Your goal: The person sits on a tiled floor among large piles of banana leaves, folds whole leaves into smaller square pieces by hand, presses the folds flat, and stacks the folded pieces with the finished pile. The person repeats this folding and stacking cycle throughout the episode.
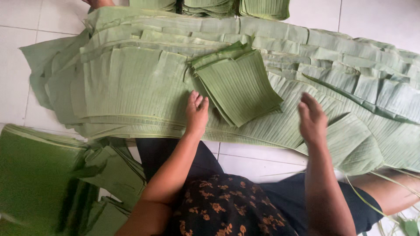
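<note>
Now the left hand [197,114] lies flat on the long layered pile of banana leaves [144,87], with its fingers stretched and close together, just beside the lower left corner of the stack of cut leaf squares [238,85]. This stack sits on top of the long pile, a little turned, so one corner points toward the person. The right hand [313,119] is to the right of the stack, not touching it — its fingers are loosely apart and slightly curled, holding nothing (I cannot tell if it touches the leaves under it). Behind the stack, at the far edge, more folded leaf bundles [210,6] lie in a row. To the left of the stack and nearer to the person, darker green leaf pieces [48,175] lie heaped on the white tiled floor [258,159].
</note>
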